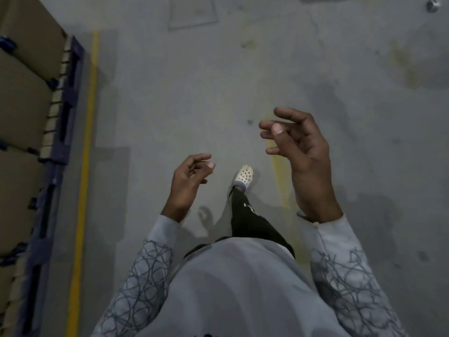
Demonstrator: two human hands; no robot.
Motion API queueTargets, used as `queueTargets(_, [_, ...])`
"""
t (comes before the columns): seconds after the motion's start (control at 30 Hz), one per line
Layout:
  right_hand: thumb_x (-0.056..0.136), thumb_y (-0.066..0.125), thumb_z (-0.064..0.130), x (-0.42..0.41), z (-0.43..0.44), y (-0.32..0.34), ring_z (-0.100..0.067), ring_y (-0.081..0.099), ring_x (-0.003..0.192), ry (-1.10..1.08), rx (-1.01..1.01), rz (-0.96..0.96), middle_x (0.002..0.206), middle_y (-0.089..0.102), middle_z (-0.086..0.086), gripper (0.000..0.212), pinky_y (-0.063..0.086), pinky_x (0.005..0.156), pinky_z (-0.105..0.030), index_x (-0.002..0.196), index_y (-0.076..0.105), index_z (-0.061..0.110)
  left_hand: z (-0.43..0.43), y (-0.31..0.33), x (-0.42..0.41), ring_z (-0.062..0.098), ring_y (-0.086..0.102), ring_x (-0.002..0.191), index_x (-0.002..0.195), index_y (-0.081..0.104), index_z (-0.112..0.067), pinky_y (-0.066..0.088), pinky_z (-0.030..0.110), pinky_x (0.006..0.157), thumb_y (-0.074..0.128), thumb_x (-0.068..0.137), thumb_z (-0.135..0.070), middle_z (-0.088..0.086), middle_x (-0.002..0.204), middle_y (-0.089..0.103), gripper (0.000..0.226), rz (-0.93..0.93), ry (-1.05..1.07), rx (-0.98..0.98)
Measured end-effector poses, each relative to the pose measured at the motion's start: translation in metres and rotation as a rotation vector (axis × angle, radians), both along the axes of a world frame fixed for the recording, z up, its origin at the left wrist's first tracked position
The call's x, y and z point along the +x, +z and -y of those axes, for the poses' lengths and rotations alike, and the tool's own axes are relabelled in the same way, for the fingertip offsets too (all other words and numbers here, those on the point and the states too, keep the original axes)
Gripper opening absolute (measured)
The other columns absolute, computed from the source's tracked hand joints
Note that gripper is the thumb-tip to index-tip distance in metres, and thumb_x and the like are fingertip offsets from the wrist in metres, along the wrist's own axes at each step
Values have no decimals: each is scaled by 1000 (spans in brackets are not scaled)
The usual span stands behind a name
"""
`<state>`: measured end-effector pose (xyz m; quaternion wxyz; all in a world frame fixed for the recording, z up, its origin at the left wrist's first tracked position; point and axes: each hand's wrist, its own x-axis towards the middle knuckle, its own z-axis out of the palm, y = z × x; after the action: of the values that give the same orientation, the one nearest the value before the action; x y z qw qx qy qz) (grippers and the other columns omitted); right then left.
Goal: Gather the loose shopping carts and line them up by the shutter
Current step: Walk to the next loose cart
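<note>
No shopping cart and no shutter are in view. My left hand (188, 183) hangs in front of me over the grey concrete floor, fingers loosely curled, holding nothing. My right hand (300, 154) is raised a little higher and further right, fingers also loosely curled around nothing. Both arms wear grey patterned sleeves. One foot in a white perforated clog (244, 177) is stepping forward between the hands.
A blue pallet (62, 122) stacked with brown cardboard boxes (21, 113) runs along the left. A yellow floor line (86, 166) borders it. A faded yellow mark (279, 176) lies right of my foot. A small metal object (433, 4) sits top right.
</note>
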<state>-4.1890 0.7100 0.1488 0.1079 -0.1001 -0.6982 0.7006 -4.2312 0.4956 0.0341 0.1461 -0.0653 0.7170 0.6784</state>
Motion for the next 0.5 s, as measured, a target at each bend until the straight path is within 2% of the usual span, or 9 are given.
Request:
queueTargets(0.1, [97, 64, 24, -113, -23, -49, -25, 70, 104, 29, -17, 78, 110, 76, -5, 29, 54, 80, -39, 124, 59, 16, -16, 11, -69, 36, 66, 103, 114, 69, -19, 54, 44, 82, 72, 78, -43, 19, 109, 71, 43, -59, 33, -14])
queueTargets(0.17, [94, 65, 25, -187, -36, -80, -21, 70, 99, 63, -21, 142, 106, 77, -4, 30, 51, 78, -38, 123, 61, 17, -26, 31, -115, 36, 66, 104, 116, 68, -16, 54, 48, 87, 71, 79, -43, 15, 107, 72, 46, -104, 83, -30])
queueTargets(0.27, [96, 64, 16, -288, -57, -116, -13, 69, 94, 147, -28, 254, 102, 76, -3, 29, 48, 77, -37, 125, 61, 16, -38, 67, -181, 31, 67, 106, 121, 66, -14, 51, 56, 94, 68, 85, -36, 8, 109, 73, 42, -186, 100, -56])
queueTargets(0.37, [100, 62, 20, -371, -73, -123, -16, 69, 93, 184, -32, 360, 105, 77, -1, 28, 49, 77, -36, 128, 60, 17, -49, 103, -239, 32, 65, 109, 125, 62, -7, 51, 57, 93, 64, 92, -29, 10, 114, 71, 40, -282, 119, -71])
queueTargets(0.5, [101, 61, 23, -463, -84, -124, -19, 71, 96, 159, -66, 387, 109, 76, -4, 27, 52, 77, -36, 128, 61, 17, -61, 125, -319, 33, 65, 111, 127, 58, -2, 53, 52, 93, 59, 95, -25, 11, 115, 69, 39, -347, 180, -51])
